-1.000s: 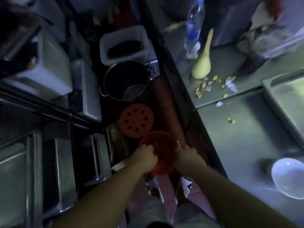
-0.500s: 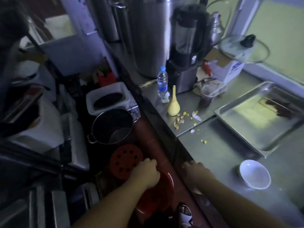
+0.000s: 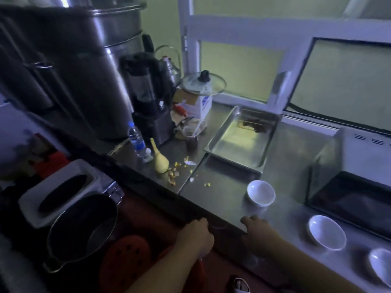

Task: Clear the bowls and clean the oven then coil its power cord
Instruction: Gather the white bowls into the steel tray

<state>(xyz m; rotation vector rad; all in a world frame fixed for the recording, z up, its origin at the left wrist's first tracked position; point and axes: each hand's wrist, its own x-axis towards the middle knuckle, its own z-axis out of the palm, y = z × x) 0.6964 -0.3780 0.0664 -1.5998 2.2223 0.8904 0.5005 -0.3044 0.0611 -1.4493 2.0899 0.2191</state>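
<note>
Left hand (image 3: 195,237) seemingly curls on a red bowl (image 3: 198,269); right hand (image 3: 257,230) lies open on the counter (image 3: 222,187).

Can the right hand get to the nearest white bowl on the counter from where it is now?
Probably yes. The right hand rests at the counter edge, and only bare steel lies between it and the white bowl just beyond.

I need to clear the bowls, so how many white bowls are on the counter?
3. One bowl sits in front of the metal tray, a second bowl in front of the oven, a third bowl cut off at the right edge; more may lie outside the view.
</note>
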